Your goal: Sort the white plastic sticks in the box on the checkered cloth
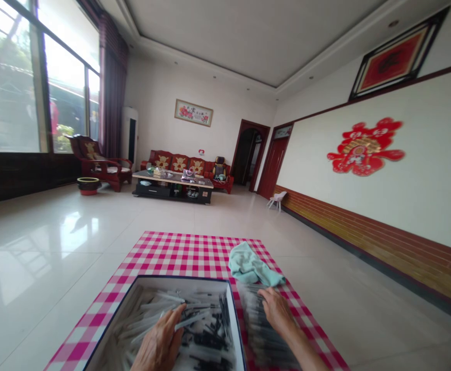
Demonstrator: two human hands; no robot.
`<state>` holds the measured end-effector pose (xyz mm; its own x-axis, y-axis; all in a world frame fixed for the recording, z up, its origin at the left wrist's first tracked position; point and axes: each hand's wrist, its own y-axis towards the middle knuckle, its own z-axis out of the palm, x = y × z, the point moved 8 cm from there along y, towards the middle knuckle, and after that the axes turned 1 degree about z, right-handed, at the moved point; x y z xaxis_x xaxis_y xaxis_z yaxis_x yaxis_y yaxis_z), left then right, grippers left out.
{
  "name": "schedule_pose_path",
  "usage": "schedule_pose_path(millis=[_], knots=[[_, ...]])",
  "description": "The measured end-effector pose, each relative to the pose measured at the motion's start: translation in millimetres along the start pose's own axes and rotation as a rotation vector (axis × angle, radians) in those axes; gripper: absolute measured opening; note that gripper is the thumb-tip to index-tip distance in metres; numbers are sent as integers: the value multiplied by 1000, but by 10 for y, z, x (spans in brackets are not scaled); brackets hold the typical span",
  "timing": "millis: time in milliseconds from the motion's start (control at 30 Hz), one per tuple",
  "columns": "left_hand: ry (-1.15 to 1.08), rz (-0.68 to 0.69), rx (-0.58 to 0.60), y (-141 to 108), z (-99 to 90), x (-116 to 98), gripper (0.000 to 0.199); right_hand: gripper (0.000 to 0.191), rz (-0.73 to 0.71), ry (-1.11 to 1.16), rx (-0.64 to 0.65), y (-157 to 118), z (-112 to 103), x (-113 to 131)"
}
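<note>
My left hand [161,337] reaches into a shallow white box [233,319] with a dark blue rim, its fingers apart above loose pen parts. Clear tubes that look like pen barrels [144,319] fill the left and middle of the box. Small black pieces [210,337], perhaps caps or tips, lie on its right side. My right hand [277,309] is outside the box, fingers bent together at the far end of a blurred row of dark, slim pens [262,330]. Whatever its fingertips hold is too smeared to make out. A crumpled mint-green cloth [252,265] lies just beyond that hand.
Box and pens rest on a table with a pink-and-white checked cloth [186,252]. Farther off are a low black coffee table [171,185], a red wooden sofa [163,159], an armchair [101,162], a plant pot [88,185] and a small white chair [277,200].
</note>
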<state>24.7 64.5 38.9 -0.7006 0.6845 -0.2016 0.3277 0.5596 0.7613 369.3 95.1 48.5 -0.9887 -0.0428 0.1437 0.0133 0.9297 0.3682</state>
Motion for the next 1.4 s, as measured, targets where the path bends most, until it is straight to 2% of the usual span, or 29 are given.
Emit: schedule_pose_path(millis=[300, 500, 600, 733, 833, 933, 1067, 1200, 1300, 1400], knots=[[0, 4, -3, -44, 43, 33, 36, 29, -22, 23, 36, 41, 79, 27], [-13, -31, 0, -59, 58, 54, 34, 31, -27, 58, 4, 59, -47, 134], [-29, -92, 20, -31, 44, 74, 28, 32, -51, 94, -27, 85, -194, 389], [-76, -242, 169, 2, 92, 151, 25, 28, -167, 222, 19, 79, -319, 1051], [-77, -358, 196, 28, 37, 230, 27, 26, -262, 293, 205, -33, -200, 1582], [-86, -422, 173, 76, -69, 272, 27, 21, -328, 287, 340, -224, -2, 1931], [-94, -444, 180, 101, -150, 257, 27, 18, -296, 203, 419, -426, 256, 2075], [-69, -407, 246, 20, -82, 196, 26, 24, -231, 131, 439, -510, 350, 2120], [-31, -302, 245, -15, -60, 101, 26, 27, -216, 109, 438, -525, 327, 2160], [-35, -140, 237, 38, -106, -89, 25, 26, -215, 106, 421, -507, 269, 2165]])
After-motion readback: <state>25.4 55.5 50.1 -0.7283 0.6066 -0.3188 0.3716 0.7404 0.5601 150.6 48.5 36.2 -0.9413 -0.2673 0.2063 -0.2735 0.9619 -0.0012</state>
